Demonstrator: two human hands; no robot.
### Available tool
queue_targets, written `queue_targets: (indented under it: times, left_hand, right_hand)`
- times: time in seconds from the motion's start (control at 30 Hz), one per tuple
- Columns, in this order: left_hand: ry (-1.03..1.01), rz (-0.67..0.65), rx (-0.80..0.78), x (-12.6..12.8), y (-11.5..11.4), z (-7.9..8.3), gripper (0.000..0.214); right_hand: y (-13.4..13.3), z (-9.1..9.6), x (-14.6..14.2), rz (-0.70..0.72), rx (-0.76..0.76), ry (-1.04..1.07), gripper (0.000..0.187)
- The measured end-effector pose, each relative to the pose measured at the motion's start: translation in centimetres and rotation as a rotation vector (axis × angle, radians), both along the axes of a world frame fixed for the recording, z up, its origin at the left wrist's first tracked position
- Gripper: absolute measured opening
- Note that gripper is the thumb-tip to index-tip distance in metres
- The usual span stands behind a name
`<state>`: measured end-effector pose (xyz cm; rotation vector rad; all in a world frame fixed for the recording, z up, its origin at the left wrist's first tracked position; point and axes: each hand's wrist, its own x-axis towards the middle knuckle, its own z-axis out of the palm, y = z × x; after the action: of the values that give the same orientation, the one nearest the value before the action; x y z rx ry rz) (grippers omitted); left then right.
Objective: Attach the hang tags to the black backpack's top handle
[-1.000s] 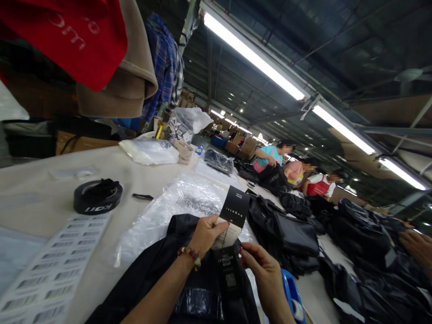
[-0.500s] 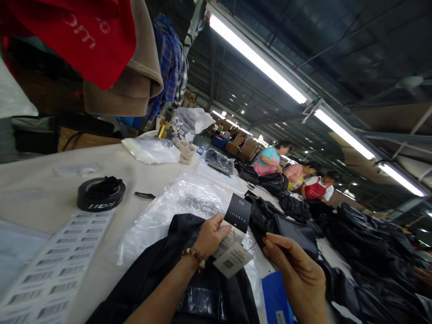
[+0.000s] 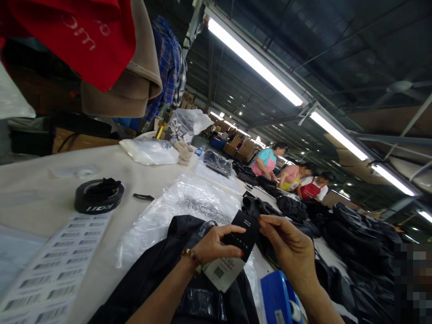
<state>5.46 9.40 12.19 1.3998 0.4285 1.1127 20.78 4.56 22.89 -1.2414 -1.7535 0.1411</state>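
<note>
My left hand (image 3: 219, 243) is closed on hang tags, thumb and fingers across them. One is a black printed hang tag (image 3: 243, 231); below it shows a white hang tag (image 3: 223, 272) with a square code and print. At the black tag's upper right edge, my right hand (image 3: 288, 247) pinches thumb and forefinger together; whatever lies between them is too small to make out. Under my left hand and forearm lies a black bag (image 3: 148, 270) with a shiny clear-covered patch. Beneath my right wrist stands a blue plastic object (image 3: 275, 297) with a small label.
A clear plastic bag (image 3: 165, 211) lies flat behind the black bag. To the left are a roll of black tape (image 3: 98, 196) and a sheet of barcode stickers (image 3: 64, 256). Black bags (image 3: 354, 243) pile up on the right, and several co-workers (image 3: 266, 162) stand farther along.
My left hand now lies over the black tag, which has swung lower and to the right. My right hand has risen to the tag's edge. More of the blue object shows.
</note>
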Motion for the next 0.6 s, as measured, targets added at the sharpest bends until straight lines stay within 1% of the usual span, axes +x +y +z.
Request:
queue_targets:
  times: [0.07, 0.1, 0.13, 0.27, 0.37, 0.43, 0.53, 0.57, 0.6]
  left_hand:
    - [0.065, -0.013, 0.004, 0.0, 0.1, -0.2, 0.064]
    - [0.093, -0.015, -0.002, 0.2, 0.2, -0.4, 0.065]
    - [0.116, -0.014, -0.012, 0.4, 0.2, -0.6, 0.062]
    - [0.168, 0.001, -0.047, 1.3, 0.5, -1.5, 0.042]
    - [0.159, 0.041, -0.049, 1.6, 0.7, -1.9, 0.036]
    - [0.155, 0.107, -0.025, 1.5, 0.9, -1.8, 0.031]
    - [0.262, 0.294, 0.088, 1.1, 1.1, -1.5, 0.024]
    - [0.308, 0.33, 0.122, 1.0, 1.1, -1.3, 0.023]
    - [0.34, 0.334, 0.143, 0.9, 1.1, -1.2, 0.024]
  right_hand:
    - [0.3, 0.2, 0.2, -0.016, 0.01, 0.007, 0.021]
    - [0.3, 0.2, 0.3, -0.022, 0.012, 0.01, 0.021]
    - [0.4, 0.2, 0.5, -0.025, 0.013, 0.009, 0.021]
    - [0.5, 0.0, 1.1, -0.028, 0.033, -0.048, 0.02]
    - [0.3, -0.2, 1.1, 0.008, 0.099, -0.103, 0.015]
    - [0.0, -0.3, 0.8, 0.035, 0.15, -0.134, 0.011]
    - [-0.5, -0.2, 0.2, 0.068, 0.226, -0.198, 0.009]
    - [-0.6, -0.1, 0.0, 0.079, 0.248, -0.222, 0.008]
    - [-0.7, 0.0, -0.1, 0.089, 0.263, -0.24, 0.008]
